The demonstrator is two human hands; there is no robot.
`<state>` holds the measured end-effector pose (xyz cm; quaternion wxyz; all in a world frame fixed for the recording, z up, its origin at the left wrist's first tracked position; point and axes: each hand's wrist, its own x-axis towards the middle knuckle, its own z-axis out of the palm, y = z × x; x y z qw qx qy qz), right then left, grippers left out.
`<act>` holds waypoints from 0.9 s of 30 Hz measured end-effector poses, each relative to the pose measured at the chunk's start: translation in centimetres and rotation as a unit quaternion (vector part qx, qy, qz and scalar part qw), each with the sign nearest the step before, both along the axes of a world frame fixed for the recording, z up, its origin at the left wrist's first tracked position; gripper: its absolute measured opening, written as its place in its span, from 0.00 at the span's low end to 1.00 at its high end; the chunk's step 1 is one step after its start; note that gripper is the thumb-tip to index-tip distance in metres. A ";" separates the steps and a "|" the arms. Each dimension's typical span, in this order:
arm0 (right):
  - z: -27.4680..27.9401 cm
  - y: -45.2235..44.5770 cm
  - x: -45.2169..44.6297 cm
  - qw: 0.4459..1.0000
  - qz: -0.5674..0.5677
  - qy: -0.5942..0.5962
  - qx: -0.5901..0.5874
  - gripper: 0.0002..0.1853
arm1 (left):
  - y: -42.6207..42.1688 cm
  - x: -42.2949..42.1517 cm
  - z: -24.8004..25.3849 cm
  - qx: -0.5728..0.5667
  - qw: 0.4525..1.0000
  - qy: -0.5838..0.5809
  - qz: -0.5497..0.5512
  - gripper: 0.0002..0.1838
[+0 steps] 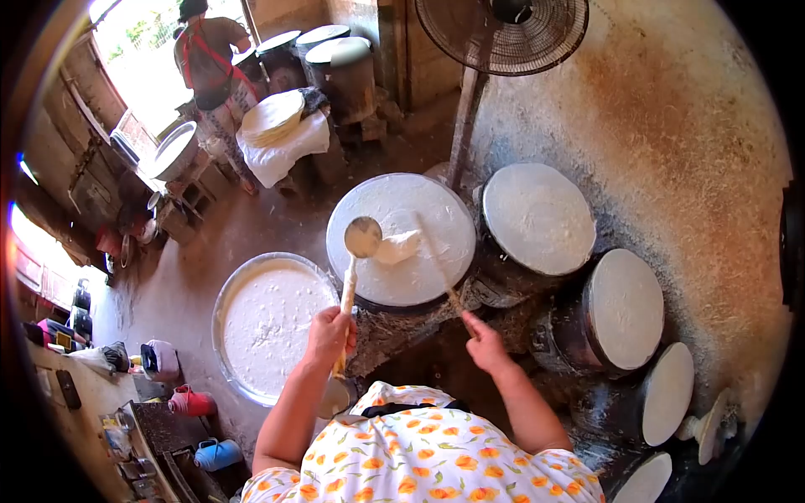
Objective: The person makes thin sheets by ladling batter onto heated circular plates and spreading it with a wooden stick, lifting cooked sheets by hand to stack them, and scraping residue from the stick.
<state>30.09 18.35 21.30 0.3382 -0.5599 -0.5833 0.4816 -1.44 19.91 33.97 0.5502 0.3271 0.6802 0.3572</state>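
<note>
My left hand [329,335] is closed around the pale handle of a ladle [363,238]. The ladle's round bowl is over the left part of a wide, round, white-coated pan top [402,197]. Beside the bowl, a lump of thick white batter [398,247] lies on that surface. My right hand [486,342] grips a long thin stick [436,261], index finger along it, its far end over the same surface near the lump. Left of the pan top stands a large metal basin [220,323] of lumpy white liquid, close to my left forearm.
More white-topped drums [539,220] curve down my right side along the stained wall [671,126]. A fan [503,33] stands behind. At the back left, a person [210,63] works near a cloth-covered stand [293,151] with stacked flat rounds. Red [193,401] and blue jugs [218,454] sit lower left.
</note>
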 end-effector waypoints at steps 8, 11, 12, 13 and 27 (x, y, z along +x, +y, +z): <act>3.7 -1.6 -6.3 0.986 0.064 0.152 -0.024 0.32 | -4.7 -3.0 1.7 -0.098 0.831 -0.535 0.116 0.14; 11.5 -0.9 -5.8 0.989 0.088 -0.031 0.119 0.32 | -8.8 -4.8 4.3 0.033 0.859 -0.501 0.103 0.21; 12.6 -0.7 -5.9 0.969 0.081 -0.116 0.203 0.31 | -9.6 -4.7 4.9 0.041 0.871 -0.473 0.124 0.20; 12.5 0.0 -6.1 0.968 0.087 -0.118 0.202 0.31 | -9.9 -4.8 5.0 0.042 0.869 -0.476 0.128 0.20; 0.2 -1.9 -5.2 0.987 -0.065 -0.093 0.113 0.31 | -17.0 -13.3 2.3 0.184 0.728 -0.620 0.225 0.23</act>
